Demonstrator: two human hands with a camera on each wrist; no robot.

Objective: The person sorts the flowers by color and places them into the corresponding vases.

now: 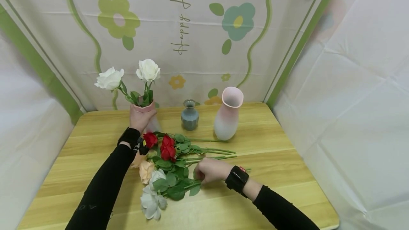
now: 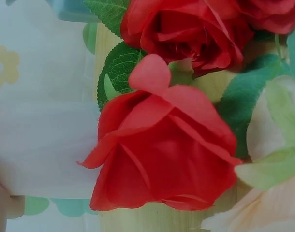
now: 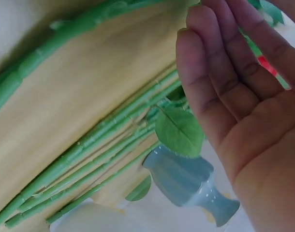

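At the table's left back, my left hand [image 1: 140, 119] grips a pink-and-white vase [image 1: 153, 126] around its neck, just below the rim. Two white roses [image 1: 148, 70] with green leaves stand in that vase. My right hand [image 1: 212, 170] pinches the green stem [image 3: 22, 72] of a white rose [image 1: 151, 201] lying at the front of a flower pile. Its blossom points left and its leaves [image 1: 176, 191] spread beside my fingers. Red roses [image 1: 167, 148] lie further back in the pile, one filling the left wrist view, with peach roses [image 1: 146, 171] to their left.
A small blue-grey vase [image 1: 190, 115] stands at the back middle of the wooden table [image 1: 281, 184]. Right of it is a second pink-and-white vase [image 1: 227, 116]. Several stems [image 1: 220, 152] point right across the table. A printed cloth [image 1: 198, 17] hangs behind.
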